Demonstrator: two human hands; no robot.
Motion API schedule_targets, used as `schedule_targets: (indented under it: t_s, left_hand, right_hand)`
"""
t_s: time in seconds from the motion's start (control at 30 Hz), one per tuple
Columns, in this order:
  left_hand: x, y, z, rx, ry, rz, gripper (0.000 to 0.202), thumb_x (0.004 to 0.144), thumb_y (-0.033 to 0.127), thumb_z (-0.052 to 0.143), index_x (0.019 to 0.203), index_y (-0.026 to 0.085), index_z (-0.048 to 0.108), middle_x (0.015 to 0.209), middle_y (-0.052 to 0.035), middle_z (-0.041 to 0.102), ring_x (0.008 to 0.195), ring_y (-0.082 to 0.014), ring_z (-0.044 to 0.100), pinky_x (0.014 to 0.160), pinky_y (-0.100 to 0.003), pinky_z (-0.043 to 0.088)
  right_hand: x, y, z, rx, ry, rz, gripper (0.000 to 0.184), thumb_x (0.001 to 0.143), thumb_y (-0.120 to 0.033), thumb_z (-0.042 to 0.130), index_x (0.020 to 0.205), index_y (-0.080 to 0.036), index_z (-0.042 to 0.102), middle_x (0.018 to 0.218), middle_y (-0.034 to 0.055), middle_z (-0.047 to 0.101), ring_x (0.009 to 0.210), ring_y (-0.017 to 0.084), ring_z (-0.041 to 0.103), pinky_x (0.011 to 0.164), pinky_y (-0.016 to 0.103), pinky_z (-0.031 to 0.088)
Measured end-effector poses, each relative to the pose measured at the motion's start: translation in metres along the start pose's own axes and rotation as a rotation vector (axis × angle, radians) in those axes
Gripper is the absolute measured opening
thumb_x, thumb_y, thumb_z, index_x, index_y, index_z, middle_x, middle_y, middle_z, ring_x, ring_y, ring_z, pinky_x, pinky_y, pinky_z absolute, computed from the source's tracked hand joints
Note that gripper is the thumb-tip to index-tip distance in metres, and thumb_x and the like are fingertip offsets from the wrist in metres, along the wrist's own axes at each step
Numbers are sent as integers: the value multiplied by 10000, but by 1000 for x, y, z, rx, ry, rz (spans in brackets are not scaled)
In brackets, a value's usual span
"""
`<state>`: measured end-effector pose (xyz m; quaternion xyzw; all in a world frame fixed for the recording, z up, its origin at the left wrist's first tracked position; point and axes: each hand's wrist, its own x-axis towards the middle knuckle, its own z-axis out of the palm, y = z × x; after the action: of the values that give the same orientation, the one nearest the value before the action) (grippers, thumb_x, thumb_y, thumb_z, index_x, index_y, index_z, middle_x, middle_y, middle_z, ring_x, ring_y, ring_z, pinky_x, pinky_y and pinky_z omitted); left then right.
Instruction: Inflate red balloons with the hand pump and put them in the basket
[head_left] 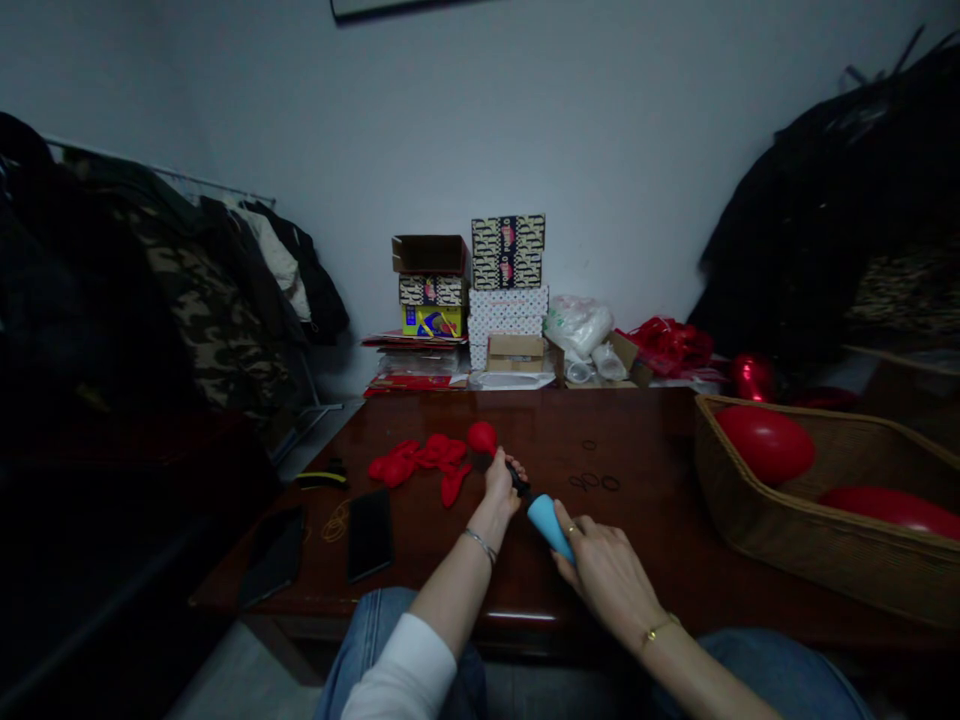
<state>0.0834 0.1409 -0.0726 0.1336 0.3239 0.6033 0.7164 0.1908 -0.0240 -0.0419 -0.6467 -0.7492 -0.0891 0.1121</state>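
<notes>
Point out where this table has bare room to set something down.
Bare wood lies between the right hand on the blue pump and the wicker basket, and along the strip between the black rings and the stacked boxes. Crowded: the left side, with flat red balloons, two phones and rubber bands.

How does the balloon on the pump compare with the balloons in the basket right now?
The balloon on the pump is small, barely inflated; the balloons in the basket are large and full. The balloon on the pump is held at its neck by the left hand, with the right hand gripping the blue pump; the balloons in the basket lie loose, untouched. All are red.
</notes>
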Motion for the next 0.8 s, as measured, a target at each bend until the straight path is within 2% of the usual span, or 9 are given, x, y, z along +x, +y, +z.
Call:
schedule_targets:
  t_s: [0.1,0.2,0.43,0.63,0.8]
  left_hand:
    - [1,-2,-2,37,8,25,300,843,356,521,635,167,414,493,40,423,381,-56,396,396,-168,320]
    - [4,-1,-3,75,28,42,312,838,359,528,622,166,411,476,44,412,370,-54,385,384,-165,295]
    - [6,9,0,77,43,29,307,883,320,452,624,168,391,462,53,377,348,-43,346,360,-148,230]
    - [6,14,-1,42,35,25,294,884,306,454,632,169,389,471,54,370,353,-42,345,358,-142,234]
    - [8,15,-2,28,48,14,303,888,321,448,632,169,390,473,57,360,352,-35,331,355,-136,225]
  right_hand:
    - [12,-8,2,-37,-27,21,505,839,-289,462,1325,-166,395,914,95,611,800,200,575,747,326,371]
    - [11,-11,6,-33,-10,25,488,853,-298,447,1321,-168,400,921,92,609,809,197,575,755,325,371]
    - [-29,10,16,43,92,-38,503,859,-297,447,1347,-212,362,956,78,619,802,189,588,743,323,407]
    - [-70,36,21,73,195,-102,628,841,-373,487,1400,-229,241,1031,67,626,826,186,604,739,319,445]
    - [-74,36,20,89,201,-99,601,844,-370,482,1386,-223,269,1007,66,633,813,187,606,730,317,451]
